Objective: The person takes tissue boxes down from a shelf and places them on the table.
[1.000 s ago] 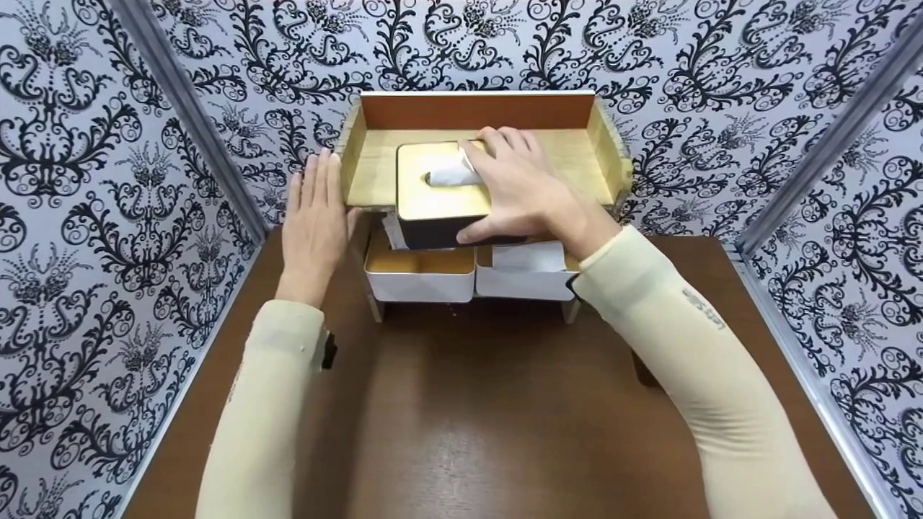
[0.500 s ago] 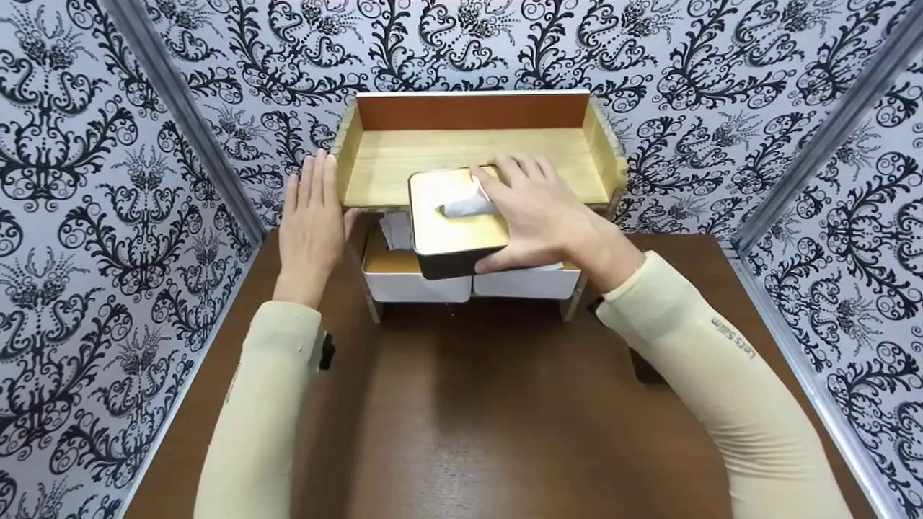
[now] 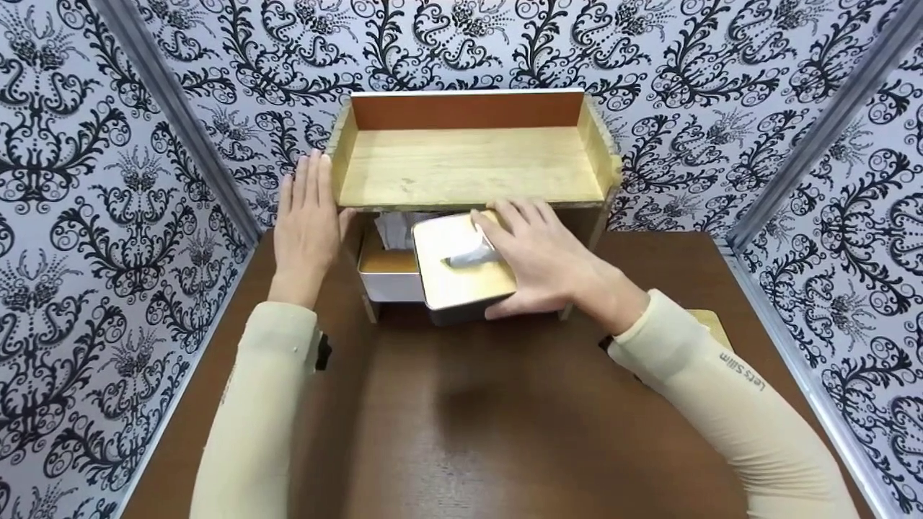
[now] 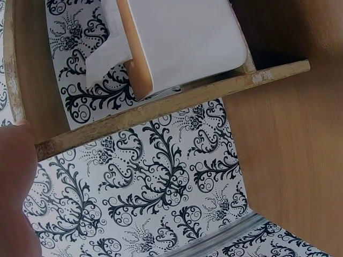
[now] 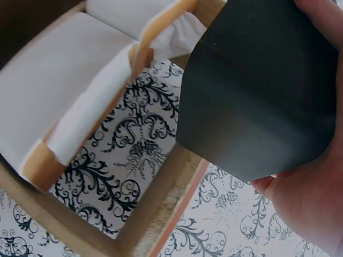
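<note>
My right hand [image 3: 541, 256] grips a tissue box [image 3: 465, 277] by its side, thumb toward the front and fingers at the back. The box has a pale gold top, dark sides and a white tissue [image 3: 472, 254] poking from its slot. It is held in the air in front of the wooden shelf unit [image 3: 469, 166]. In the right wrist view its dark side [image 5: 257, 96] fills the upper right. My left hand [image 3: 306, 223] rests with straight fingers against the left side panel of the shelf unit. Only part of that hand shows in the left wrist view.
Under the top shelf stands a white bin [image 3: 393, 287] with white paper [image 3: 400, 229] in it. A second white bin [image 5: 59, 69] shows in the right wrist view. A gold-topped object [image 3: 710, 328] lies on the brown table [image 3: 433, 447], partly behind my right sleeve. Patterned walls enclose the table.
My right hand has brought the tissue box from over the top shelf forward and down, tilting it slightly. The left hand stays at the shelf's side.
</note>
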The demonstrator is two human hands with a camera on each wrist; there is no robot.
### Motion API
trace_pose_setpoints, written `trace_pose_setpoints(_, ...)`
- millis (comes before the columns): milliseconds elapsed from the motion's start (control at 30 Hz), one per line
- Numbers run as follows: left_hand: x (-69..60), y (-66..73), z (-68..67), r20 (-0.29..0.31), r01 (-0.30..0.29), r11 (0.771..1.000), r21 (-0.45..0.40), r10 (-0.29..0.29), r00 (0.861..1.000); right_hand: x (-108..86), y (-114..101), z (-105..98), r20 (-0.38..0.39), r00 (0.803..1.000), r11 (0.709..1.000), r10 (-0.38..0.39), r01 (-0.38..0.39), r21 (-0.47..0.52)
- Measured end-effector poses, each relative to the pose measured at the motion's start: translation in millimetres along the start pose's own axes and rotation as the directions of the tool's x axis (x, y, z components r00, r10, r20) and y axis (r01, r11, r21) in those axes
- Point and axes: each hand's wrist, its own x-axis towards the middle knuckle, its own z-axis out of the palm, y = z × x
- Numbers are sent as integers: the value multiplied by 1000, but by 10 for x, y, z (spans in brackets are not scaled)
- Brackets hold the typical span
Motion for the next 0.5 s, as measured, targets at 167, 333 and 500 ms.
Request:
trace_pose_setpoints(167, 1, 1, -3, -3, 0, 1000, -5, 0, 1000, -131, 6, 129, -26, 999, 999, -31, 31, -9)
trace_pose_setpoints(333, -7, 3, 5, -31, -15, 1000, 0, 15, 999, -266, 23, 276, -19, 999, 999, -34, 34, 7)
trace_pose_setpoints(500, -18, 3, 11, -57, -22, 1000, 4, 22, 998, -389, 57, 447, 14, 1000, 999, -11, 11, 30)
